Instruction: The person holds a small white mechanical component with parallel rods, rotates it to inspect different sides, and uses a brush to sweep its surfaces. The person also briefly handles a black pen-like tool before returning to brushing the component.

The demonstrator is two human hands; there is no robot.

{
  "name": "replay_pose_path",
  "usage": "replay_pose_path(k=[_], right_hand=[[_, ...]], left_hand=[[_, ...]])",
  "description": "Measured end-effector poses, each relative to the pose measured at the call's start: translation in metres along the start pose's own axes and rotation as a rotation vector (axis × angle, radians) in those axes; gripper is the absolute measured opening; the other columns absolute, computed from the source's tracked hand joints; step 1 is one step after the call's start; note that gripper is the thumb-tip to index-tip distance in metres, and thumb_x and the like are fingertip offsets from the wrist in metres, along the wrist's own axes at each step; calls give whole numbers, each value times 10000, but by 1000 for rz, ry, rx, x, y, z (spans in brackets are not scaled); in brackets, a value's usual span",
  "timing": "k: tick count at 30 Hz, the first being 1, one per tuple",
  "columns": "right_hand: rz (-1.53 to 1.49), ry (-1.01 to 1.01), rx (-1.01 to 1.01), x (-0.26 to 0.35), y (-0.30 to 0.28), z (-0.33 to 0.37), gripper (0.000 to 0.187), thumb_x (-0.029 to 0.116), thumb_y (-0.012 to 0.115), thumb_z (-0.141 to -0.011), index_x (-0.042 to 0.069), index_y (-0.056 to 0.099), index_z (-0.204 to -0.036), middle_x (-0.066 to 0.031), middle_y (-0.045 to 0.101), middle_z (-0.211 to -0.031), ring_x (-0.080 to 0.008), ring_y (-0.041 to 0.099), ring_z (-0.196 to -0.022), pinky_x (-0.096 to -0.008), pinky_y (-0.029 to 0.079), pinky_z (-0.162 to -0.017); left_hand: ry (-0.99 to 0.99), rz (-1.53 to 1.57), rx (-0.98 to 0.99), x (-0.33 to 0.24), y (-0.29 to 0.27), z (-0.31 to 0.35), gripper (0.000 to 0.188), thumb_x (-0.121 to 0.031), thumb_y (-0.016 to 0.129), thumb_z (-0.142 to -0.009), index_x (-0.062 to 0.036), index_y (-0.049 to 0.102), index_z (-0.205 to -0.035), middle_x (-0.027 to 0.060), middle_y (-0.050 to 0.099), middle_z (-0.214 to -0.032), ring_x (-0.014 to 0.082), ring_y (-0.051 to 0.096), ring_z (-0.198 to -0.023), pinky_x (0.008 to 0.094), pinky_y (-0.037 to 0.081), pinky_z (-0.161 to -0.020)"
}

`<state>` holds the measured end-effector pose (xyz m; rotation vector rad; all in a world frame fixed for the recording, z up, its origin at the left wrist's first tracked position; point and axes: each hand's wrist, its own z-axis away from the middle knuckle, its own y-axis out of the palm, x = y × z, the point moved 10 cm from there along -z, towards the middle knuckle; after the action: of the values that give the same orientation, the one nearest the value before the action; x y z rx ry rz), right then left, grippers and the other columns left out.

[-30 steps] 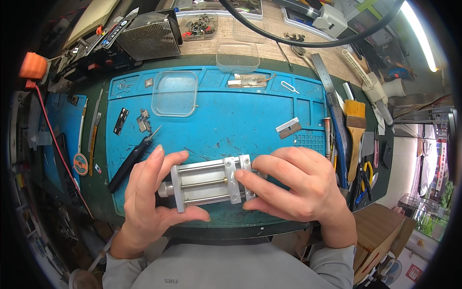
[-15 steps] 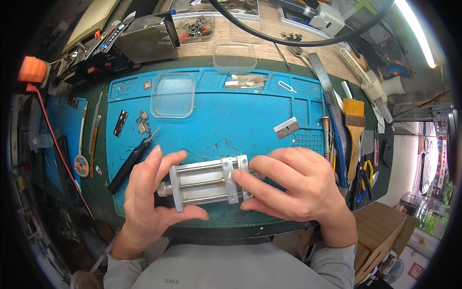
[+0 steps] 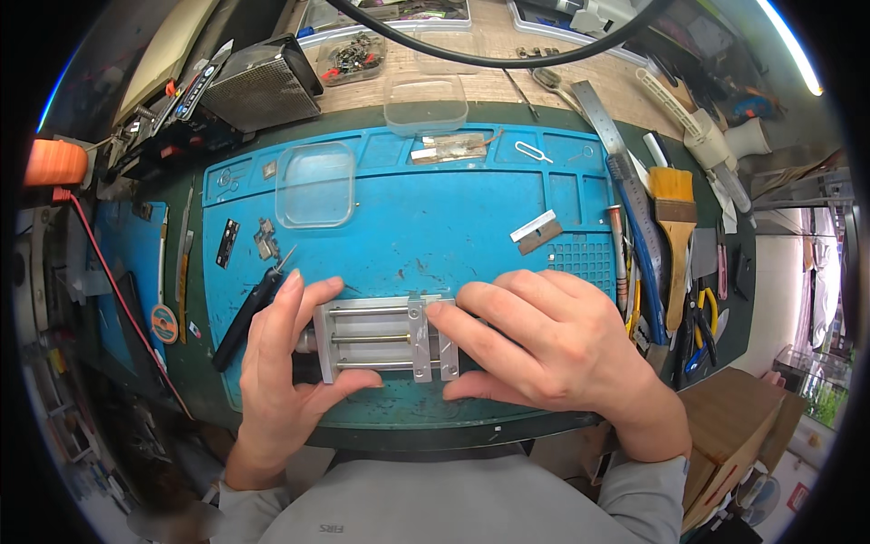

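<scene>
A small silver metal vise [image 3: 372, 341], with two guide rods, a middle screw rod and a sliding crossbar, lies level over the near part of the blue mat. My left hand [image 3: 288, 349] grips its left end block, fingertips along the far edge and thumb along the near edge. The knob past that end is partly hidden. At the other end, my right hand [image 3: 544, 340] holds the end bar between fingers and thumb, with one fingertip at the top of the crossbar. The jaw gap between crossbar and end bar is narrow. Left of the vise lies a black-handled screwdriver [image 3: 249, 313].
On the blue work mat [image 3: 408, 213] are a clear plastic lid [image 3: 315, 186], a metal blade [image 3: 538, 232] and small metal parts [image 3: 265, 240]. A brush [image 3: 673, 227], a steel ruler [image 3: 600, 118] and pliers [image 3: 703, 331] lie at the right. A black cable [image 3: 471, 62] arches across the far side.
The vise has turned from a slight tilt to level, and both hands have followed it. The whole view has shifted a little. Both hands keep their hold.
</scene>
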<state>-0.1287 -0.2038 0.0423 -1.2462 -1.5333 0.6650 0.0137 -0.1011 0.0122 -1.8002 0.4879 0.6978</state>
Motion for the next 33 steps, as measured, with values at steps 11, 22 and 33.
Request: replay_pose_path(k=[11, 22, 33], right_hand=[[28, -72, -28, 4, -3, 4, 406, 341, 732, -756, 106, 721, -1087, -26, 616, -976, -144, 577, -745, -273, 457, -584], [153, -122, -8, 11, -3, 5, 378, 382, 737, -787, 170, 759, -1099, 3, 625, -937, -128, 584, -724, -264, 485, -594], [191, -138, -5, 12, -3, 5, 373, 402, 730, -795, 177, 763, -1090, 5, 612, -926, -129, 573, -734, -263, 488, -598]], left_hand=[[-16, -1, 20, 1, 1, -1, 1047, -281, 896, -673, 48, 339, -1496, 179, 636, -1328, 291, 595, -1130, 376, 479, -957], [-7, -5, 23, -1, 0, -2, 1044, -268, 896, -676, 47, 334, -1498, 182, 637, -1327, 300, 602, -1116, 381, 477, -952], [-14, 7, 17, 0, 1, -2, 1045, -265, 897, -672, 42, 334, -1498, 176, 636, -1332, 298, 605, -1105, 382, 477, -938]])
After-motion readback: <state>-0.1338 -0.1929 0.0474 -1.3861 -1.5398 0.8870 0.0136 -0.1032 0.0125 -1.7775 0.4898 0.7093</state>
